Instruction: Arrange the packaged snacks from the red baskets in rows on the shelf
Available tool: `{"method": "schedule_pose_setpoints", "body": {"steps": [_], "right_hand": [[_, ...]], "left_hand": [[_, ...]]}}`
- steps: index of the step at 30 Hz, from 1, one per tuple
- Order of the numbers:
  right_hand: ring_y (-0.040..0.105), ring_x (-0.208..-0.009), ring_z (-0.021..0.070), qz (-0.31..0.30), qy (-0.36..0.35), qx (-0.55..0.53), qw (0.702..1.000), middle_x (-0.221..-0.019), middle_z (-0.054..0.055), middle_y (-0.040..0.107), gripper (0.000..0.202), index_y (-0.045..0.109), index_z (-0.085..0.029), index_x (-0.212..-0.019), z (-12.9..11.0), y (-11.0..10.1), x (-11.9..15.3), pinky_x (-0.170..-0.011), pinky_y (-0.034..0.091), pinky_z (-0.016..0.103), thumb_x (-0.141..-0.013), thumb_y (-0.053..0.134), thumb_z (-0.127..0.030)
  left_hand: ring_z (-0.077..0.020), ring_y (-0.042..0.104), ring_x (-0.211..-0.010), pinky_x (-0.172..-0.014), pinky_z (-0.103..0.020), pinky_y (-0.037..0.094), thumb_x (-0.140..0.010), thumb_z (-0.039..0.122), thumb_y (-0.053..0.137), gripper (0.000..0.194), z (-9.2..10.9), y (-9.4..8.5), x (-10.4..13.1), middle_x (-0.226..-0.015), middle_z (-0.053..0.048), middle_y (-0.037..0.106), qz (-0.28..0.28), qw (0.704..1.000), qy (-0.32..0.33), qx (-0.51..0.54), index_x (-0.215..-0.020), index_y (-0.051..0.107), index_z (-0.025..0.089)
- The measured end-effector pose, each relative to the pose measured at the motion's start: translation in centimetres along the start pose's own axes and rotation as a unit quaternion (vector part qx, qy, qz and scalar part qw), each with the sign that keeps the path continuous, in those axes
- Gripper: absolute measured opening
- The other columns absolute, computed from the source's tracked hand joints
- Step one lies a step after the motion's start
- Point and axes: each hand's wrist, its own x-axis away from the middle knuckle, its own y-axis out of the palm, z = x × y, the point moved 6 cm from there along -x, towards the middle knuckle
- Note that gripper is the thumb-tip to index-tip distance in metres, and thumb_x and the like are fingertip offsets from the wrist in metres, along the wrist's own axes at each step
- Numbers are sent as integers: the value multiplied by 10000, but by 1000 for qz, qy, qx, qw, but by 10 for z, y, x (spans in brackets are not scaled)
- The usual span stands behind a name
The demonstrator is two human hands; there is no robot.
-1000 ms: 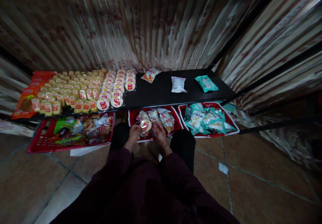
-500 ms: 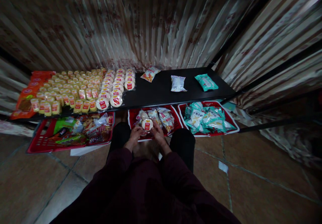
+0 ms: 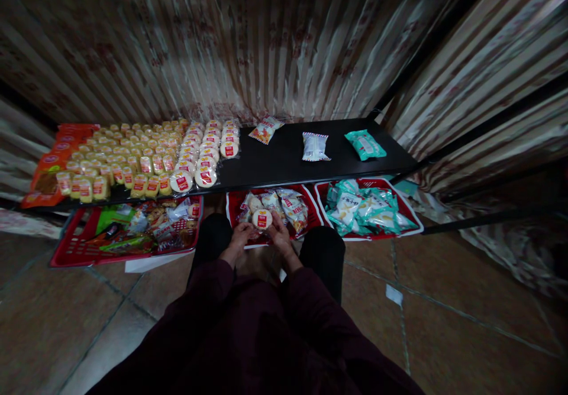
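Note:
A round white cracker in a clear wrapper with a red and yellow label (image 3: 262, 219) is held between my two hands, above the front of the middle red basket (image 3: 314, 206). My left hand (image 3: 240, 236) pinches the wrapper's left side. On the right side, the fingers of my right hand (image 3: 279, 233) are closed on it. Beneath and behind it, that basket holds several snack bags (image 3: 293, 210) and more round crackers. On the black shelf (image 3: 266, 167) just beyond, matching wrapped crackers (image 3: 206, 152) stand in overlapping rows.
Left of those rows are many small yellow wrapped cakes (image 3: 128, 158) and an orange bag (image 3: 48, 167). Single bags lie farther right, including a teal one (image 3: 365, 145). A left basket (image 3: 66, 247) holds mixed snacks; a right basket (image 3: 419, 229) holds teal bags. Striped curtains (image 3: 266, 46) hang behind.
The held cracker has shifted very slightly right and up, its label now facing me more squarely. Both hands keep their grip; the shelf and baskets are otherwise the same.

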Motion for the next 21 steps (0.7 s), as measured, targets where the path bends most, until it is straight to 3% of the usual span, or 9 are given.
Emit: {"method": "schedule_pose_setpoints", "body": {"steps": [6,21], "right_hand": [[585,-1124,256,8,3,-53,999,-1267,87,611,802,456,-238,-1335,0,0,2,-938,482,412,-604,762,-368],[660,-924,204,20,64,-113,991,-1057,54,705,641,594,-231,-1178,7,0,4,-869,521,369,-575,798,-306]], "left_hand": [[-107,612,-570,-679,-277,512,-613,226,780,211,0,-1,1,-628,10,625,7,1000,-1,7,-665,590,151],[-129,639,-667,-736,-317,531,-622,188,775,242,-1,-2,0,-778,-22,658,18,1000,12,17,-791,606,148]]}}
